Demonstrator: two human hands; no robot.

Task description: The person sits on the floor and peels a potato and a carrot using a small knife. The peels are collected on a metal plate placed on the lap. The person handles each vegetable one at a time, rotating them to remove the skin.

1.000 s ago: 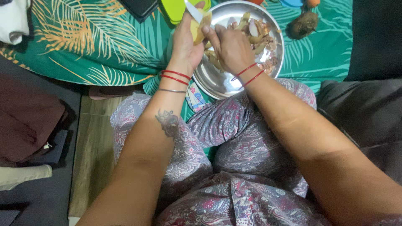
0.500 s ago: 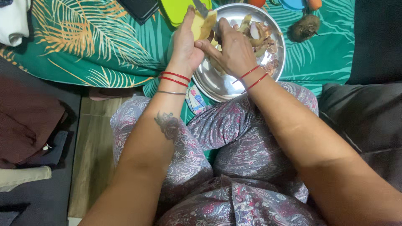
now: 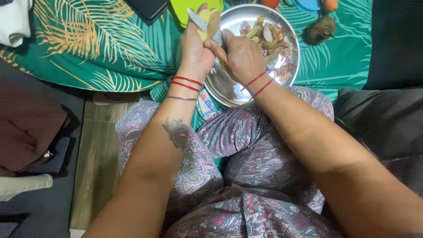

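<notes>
Potato (image 3: pixel 205 24): part-peeled, in left hand (image 3: pixel 194 50), over plate's (image 3: pixel 229 90) left rim | knife (image 3: pixel 196 20): gripped by right hand (image 3: pixel 240 55) | peels (image 3: pixel 269 37): heaped at plate's far edge | skin remains

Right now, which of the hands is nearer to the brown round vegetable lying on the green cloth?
The right hand, over the steel plate, is nearer the brown vegetable. The left hand holds the potato farther away.

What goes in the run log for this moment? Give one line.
left hand: holds potato | right hand: knife on potato | peels in steel plate
</notes>
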